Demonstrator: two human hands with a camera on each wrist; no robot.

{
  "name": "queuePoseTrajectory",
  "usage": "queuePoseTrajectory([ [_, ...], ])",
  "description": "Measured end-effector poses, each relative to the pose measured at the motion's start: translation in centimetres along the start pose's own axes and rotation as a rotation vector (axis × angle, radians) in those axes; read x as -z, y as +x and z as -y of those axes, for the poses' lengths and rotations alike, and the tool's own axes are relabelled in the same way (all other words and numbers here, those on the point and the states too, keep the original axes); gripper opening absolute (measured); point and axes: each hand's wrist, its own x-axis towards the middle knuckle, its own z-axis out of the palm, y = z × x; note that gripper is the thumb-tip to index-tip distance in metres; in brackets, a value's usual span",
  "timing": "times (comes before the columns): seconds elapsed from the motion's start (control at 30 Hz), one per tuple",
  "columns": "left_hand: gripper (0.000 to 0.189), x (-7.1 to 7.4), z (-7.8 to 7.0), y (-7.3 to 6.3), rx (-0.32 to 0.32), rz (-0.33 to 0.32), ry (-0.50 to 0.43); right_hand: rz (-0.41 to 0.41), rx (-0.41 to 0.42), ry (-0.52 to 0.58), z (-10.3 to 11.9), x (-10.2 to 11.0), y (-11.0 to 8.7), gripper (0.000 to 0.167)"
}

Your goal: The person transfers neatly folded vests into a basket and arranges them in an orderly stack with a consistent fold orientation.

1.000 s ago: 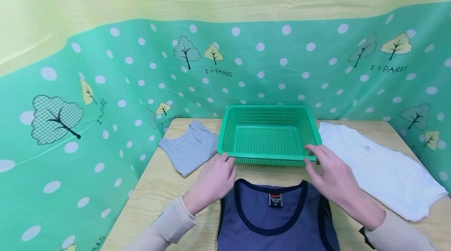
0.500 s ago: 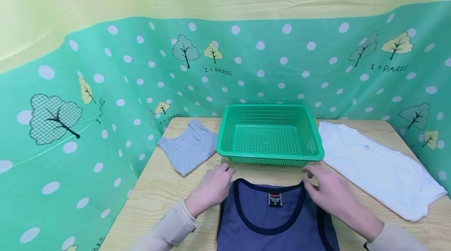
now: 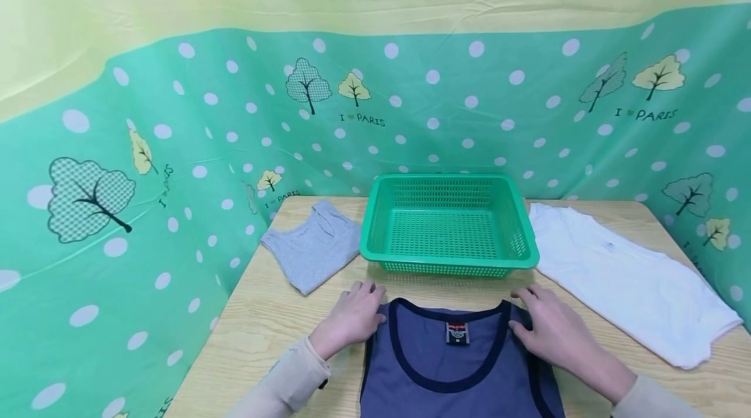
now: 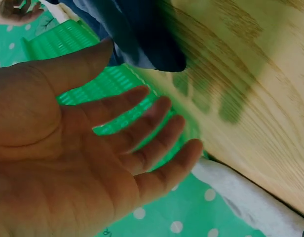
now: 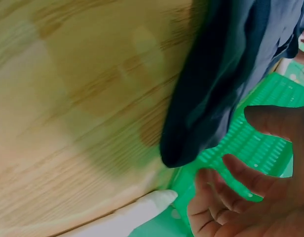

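A dark blue tank top with a black-trimmed scoop neck lies on the table, its neckline toward the basket and its lower part beyond the bottom of the head view. My left hand is at its left shoulder strap, thumb tip right at the fabric. In the left wrist view the fingers are spread and relaxed, with nothing gripped. At the opposite strap is my right hand, its thumb over the trim. The right wrist view shows gently bent fingers beside the strap, holding nothing.
An empty green plastic basket stands just behind the tank top. Left of it lies a folded grey garment. A white shirt is spread to its right on the wooden table. Behind everything hangs a dotted green curtain.
Both hands have let go of the basket's front rim and drawn back toward me, down to the tank top's shoulder straps. The basket and garments lie as before.
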Motion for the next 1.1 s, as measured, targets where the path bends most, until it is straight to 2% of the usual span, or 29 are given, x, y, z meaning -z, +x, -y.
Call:
queuePoseTrajectory([
  [0.17, 0.024, -0.1, 0.2, 0.2, 0.049, 0.049, -0.007, 0.013, 0.010, -0.009, -1.1, -0.3, 0.5, 0.058],
  [0.43, 0.033, -0.5, 0.4, 0.4, 0.057, 0.060, -0.040, 0.133, -0.051, 0.052, -1.8, -0.1, 0.8, 0.060],
  [0.67, 0.034, -0.5, 0.2, 0.6, 0.038, 0.065, -0.077, 0.180, -0.089, 0.119, -2.1, 0.1, 1.0, 0.058],
  [0.93, 0.038, -0.6, -0.2, 0.5, 0.018, 0.070, -0.045, 0.251, -0.154, 0.184, -2.4, 0.2, 1.3, 0.056],
  [1.1, 0.035, -0.7, -0.1, 0.8, 0.008, 0.062, -0.070, 0.280, -0.176, 0.213, -2.3, 0.2, 1.2, 0.050],
])
